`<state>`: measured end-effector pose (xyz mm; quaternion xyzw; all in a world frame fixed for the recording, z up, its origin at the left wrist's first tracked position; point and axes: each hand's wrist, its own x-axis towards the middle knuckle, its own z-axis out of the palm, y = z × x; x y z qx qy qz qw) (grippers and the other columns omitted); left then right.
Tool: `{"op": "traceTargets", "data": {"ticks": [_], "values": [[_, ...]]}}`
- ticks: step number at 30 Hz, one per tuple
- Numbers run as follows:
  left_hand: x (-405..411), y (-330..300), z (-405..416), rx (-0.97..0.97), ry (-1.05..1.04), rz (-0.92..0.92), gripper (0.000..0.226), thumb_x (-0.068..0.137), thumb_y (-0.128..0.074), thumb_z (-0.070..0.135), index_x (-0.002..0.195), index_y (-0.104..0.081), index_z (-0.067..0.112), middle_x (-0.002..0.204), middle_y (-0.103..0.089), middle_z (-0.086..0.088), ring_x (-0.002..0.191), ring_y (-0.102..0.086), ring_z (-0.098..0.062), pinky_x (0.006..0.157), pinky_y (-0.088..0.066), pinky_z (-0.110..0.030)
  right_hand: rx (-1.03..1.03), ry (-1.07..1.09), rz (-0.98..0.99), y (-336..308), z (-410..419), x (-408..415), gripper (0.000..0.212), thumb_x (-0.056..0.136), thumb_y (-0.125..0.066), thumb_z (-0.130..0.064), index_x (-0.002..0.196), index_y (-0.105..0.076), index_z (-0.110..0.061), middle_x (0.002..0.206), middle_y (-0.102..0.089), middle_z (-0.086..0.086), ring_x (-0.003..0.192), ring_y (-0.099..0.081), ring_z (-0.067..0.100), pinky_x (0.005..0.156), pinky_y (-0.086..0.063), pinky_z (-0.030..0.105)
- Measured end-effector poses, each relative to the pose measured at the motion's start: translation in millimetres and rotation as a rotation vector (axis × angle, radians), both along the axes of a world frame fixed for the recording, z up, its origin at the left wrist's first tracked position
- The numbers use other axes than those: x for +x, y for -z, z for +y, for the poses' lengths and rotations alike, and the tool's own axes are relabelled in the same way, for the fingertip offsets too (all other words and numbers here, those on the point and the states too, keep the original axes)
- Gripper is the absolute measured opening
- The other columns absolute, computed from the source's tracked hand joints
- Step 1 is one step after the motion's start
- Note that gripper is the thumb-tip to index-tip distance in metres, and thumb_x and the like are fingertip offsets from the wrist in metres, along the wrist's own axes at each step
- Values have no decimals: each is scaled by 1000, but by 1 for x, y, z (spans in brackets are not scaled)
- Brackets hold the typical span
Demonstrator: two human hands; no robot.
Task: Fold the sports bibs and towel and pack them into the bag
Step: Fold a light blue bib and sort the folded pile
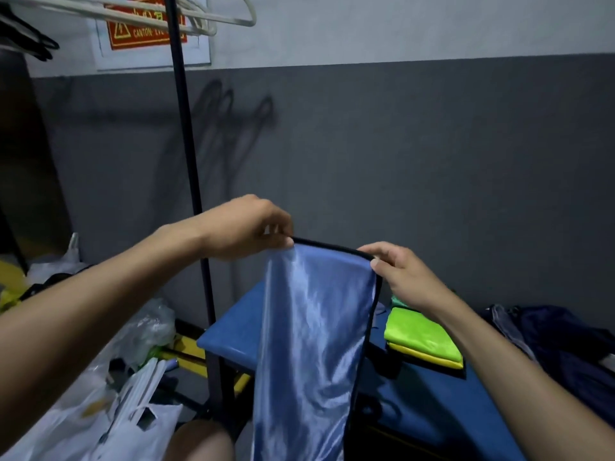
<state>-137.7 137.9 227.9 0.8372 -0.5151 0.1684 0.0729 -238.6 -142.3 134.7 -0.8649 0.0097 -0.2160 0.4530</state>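
On the wall above me hangs a red warning sign (148, 26) with a yellow triangle and a lightning bolt. I can read "CANTON" and then "LVE", but a black pole (181, 94) and white hangers (186, 15) hide the other letters.

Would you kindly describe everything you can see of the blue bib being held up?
The blue bib is a shiny, satin-like cloth, light blue, with dark piping along its top and right edges. It hangs lengthwise in the air, rippled with soft creases, its lower end out of frame. The left hand pinches its top left corner and the right hand pinches the top right, keeping the top edge stretched between them. It hangs in front of the blue bench; whether it touches it cannot be told.
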Motion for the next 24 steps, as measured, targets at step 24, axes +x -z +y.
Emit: {"op": "traceTargets", "data": {"ticks": [24], "values": [[-44, -48, -46, 187, -126, -268, 34, 108, -36, 43, 84, -40, 20, 91, -45, 0, 108, -57, -36, 84, -45, -40, -340, 218, -23, -53, -13, -20, 16, 96, -59, -9, 93, -73, -16, 91, -75, 2, 89, -67, 20, 86, -50, 35]]}}
